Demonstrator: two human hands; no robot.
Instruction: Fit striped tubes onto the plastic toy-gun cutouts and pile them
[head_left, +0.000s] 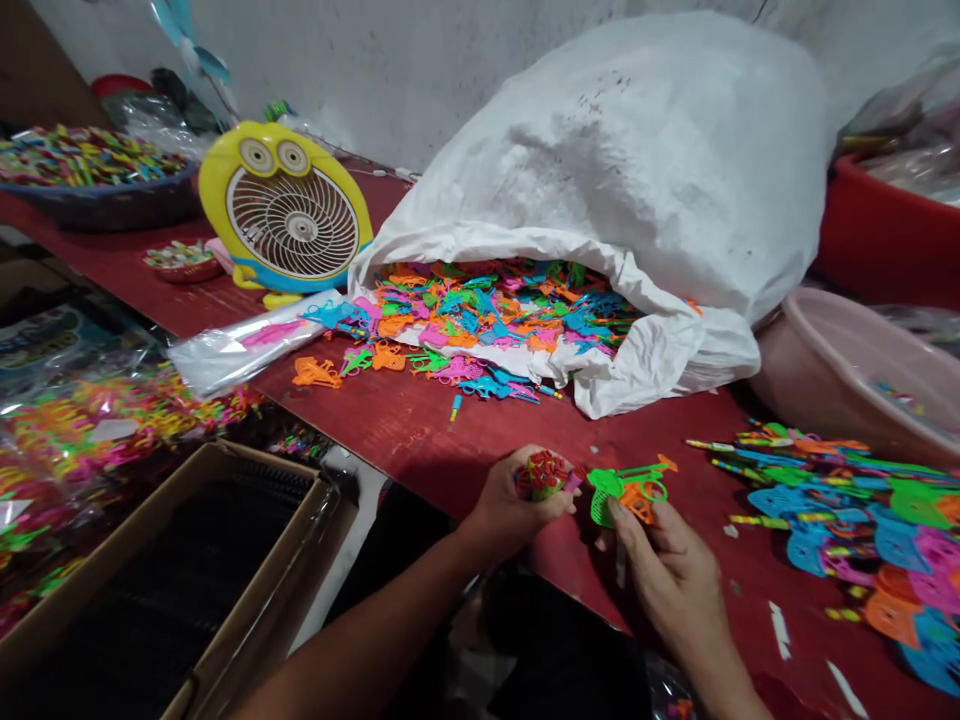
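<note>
My left hand (504, 508) is closed around a bundle of short, thin sticks (546, 472) with red ends and some yellow-green sides. Beside it, my right hand (675, 565) pinches a green plastic toy piece (602, 490) with a perforated wide part and a long stem. An orange plastic toy piece (640, 499) lies against the green one in the same fingers. The green piece is close to the bundle; whether they touch I cannot tell. Right of my hands lies a pile of similar coloured pieces (900, 535), many with banded yellow and blue sticks on their stems.
A big white sack (637, 150) lies with its mouth towards me, spilling coloured plastic pieces (487, 310) onto the red table (420, 440). A yellow fan (300, 228) and plastic bags (247, 350) are left. A pink basin (840, 370) stands right, a cardboard box (255, 600) lower left.
</note>
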